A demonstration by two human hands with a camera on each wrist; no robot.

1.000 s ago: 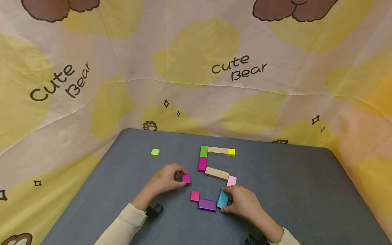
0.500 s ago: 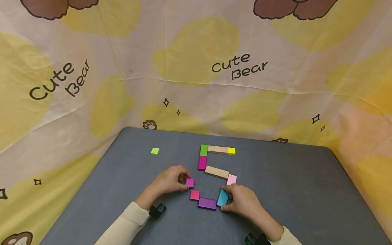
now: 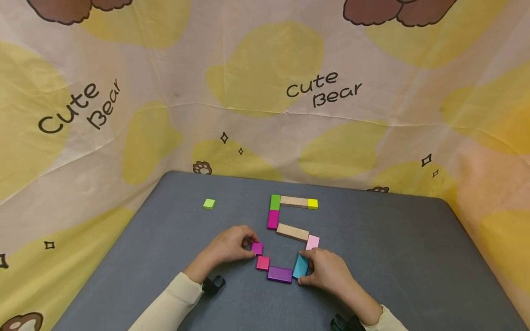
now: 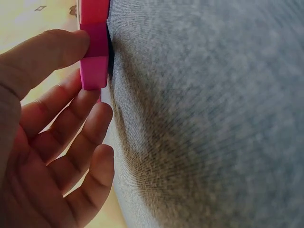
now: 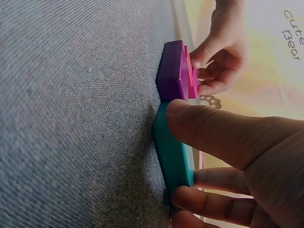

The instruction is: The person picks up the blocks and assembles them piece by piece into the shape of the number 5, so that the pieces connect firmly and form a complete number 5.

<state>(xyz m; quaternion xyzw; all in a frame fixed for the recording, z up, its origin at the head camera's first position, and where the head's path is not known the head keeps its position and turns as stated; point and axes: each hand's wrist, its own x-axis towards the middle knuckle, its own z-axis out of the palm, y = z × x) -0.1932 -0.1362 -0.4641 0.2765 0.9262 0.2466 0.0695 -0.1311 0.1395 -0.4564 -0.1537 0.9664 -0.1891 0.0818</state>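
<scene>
My left hand (image 3: 232, 244) pinches a small magenta block (image 3: 257, 248) between thumb and fingers, right at the corner of a red-pink block (image 3: 262, 263). In the left wrist view the thumb lies on the magenta block (image 4: 94, 71), the other fingers loosely bent below. My right hand (image 3: 329, 271) holds a blue block (image 3: 300, 266) by its two ends, thumb at the near end. A purple block (image 3: 279, 274) lies between the red-pink and blue ones. Beyond the right fingertips is a light pink block (image 3: 313, 242), partly covered by them.
A wooden block (image 3: 292, 231) runs from the pink block to a long magenta block (image 3: 273, 219). Further back are a green block (image 3: 275, 202), another wooden block (image 3: 294, 202) and a yellow block (image 3: 312, 203). A lime block (image 3: 209, 203) lies apart on the grey table (image 3: 393, 257); a printed cloth hangs behind.
My left hand has moved right and slightly toward me, bringing the small magenta block up to the red-pink block. The right hand has stayed on the blue block.
</scene>
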